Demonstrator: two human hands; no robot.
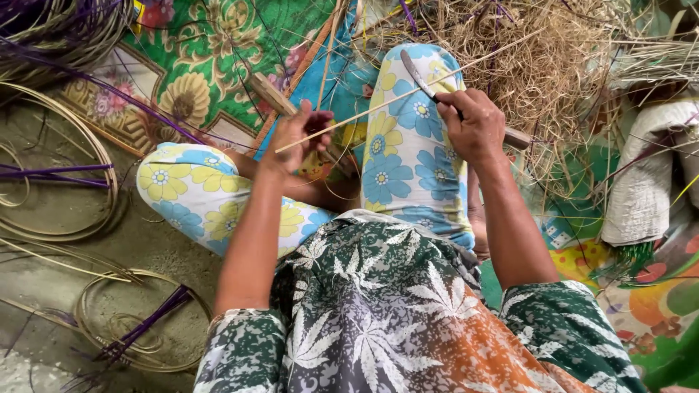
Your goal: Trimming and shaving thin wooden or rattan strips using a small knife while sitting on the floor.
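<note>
My left hand (297, 135) pinches one end of a long thin pale cane strip (408, 91) that slants up to the right over my raised knee. My right hand (475, 125) grips a knife (421, 78) by its wooden handle, which sticks out past my wrist. The curved blade points up-left and lies against the strip. I sit on the floor with both knees in floral blue and yellow trousers (408, 153).
A heap of dry cane shavings (542, 62) lies behind my right hand. Coils of pale cane (69, 211) and purple strips (51, 173) rest on the bare floor at left. A wooden stick (271, 93) lies on the patterned mat (200, 58). A rolled white sack (644, 182) is at right.
</note>
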